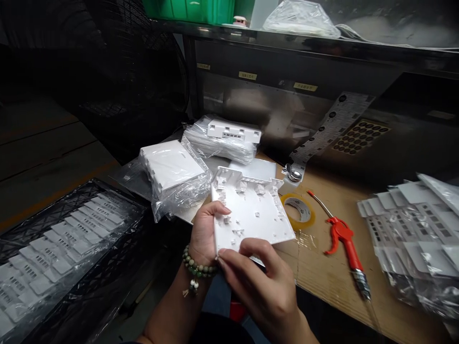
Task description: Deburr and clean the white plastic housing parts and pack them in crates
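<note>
A white plastic housing cover [251, 210], its ribbed inner side facing me, is held up over the front of the bench. My left hand [208, 227] grips its left edge, the thumb lying on the inner face and the fingers hidden behind. With fingertips pinched at the near left corner, my right hand [265, 279] touches the cover's edge; whether something small sits in that pinch I cannot make out. Just behind the cover lie a roll of clear yellowish tape [299, 211] and a small dispenser bottle with a metal lid [294, 176].
A red air blow gun [344, 236] lies on the cardboard-covered bench [315, 267]. Bagged white parts are stacked at right [416, 229] and in a black crate [139, 210] at left. More bagged covers [172, 165] stand at the back, under a metal shelf [287, 40] with a green bin [190, 10].
</note>
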Available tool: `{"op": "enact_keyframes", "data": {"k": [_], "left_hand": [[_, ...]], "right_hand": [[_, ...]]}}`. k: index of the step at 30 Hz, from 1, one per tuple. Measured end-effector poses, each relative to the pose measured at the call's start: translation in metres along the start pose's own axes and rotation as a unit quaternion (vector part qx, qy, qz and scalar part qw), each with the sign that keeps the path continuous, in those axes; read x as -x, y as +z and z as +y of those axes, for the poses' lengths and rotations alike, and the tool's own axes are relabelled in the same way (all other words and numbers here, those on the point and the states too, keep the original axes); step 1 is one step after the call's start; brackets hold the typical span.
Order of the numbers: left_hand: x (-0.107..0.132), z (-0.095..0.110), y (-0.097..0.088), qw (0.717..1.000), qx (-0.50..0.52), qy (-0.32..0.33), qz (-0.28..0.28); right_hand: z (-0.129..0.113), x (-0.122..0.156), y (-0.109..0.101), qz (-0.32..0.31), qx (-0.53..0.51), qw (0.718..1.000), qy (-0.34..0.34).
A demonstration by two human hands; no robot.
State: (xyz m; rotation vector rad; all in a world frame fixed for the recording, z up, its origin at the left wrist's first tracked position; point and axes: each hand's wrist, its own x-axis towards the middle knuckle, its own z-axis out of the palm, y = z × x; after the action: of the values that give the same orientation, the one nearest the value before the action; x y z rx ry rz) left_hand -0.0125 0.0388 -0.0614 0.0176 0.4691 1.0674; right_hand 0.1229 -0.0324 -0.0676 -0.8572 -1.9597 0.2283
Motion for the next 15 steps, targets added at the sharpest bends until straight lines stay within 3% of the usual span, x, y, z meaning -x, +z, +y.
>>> {"op": "enact_keyframes", "data": {"k": [3,6,9,11,15], "left_hand": [[0.002,0.014,-0.008,0.998,0.002,0.048,0.033],[0.007,0.034,-0.019,0.992,0.024,0.100,0.076],[0.014,0.052,-0.033,0.988,0.053,0.124,0.074],[0.018,0.059,-0.041,0.991,0.052,0.113,0.055],[0.024,0.058,-0.048,0.997,0.027,0.063,0.041]], "right_hand": [[0.014,0.011,-0.020,-0.002,-0.003,0.999,0.047],[0.040,0.026,-0.053,0.129,0.047,0.980,0.145],[0.057,0.037,-0.081,0.256,0.123,0.941,0.185],[0.058,0.040,-0.089,0.265,0.125,0.939,0.182],[0.047,0.037,-0.078,0.201,0.066,0.965,0.156]]}}
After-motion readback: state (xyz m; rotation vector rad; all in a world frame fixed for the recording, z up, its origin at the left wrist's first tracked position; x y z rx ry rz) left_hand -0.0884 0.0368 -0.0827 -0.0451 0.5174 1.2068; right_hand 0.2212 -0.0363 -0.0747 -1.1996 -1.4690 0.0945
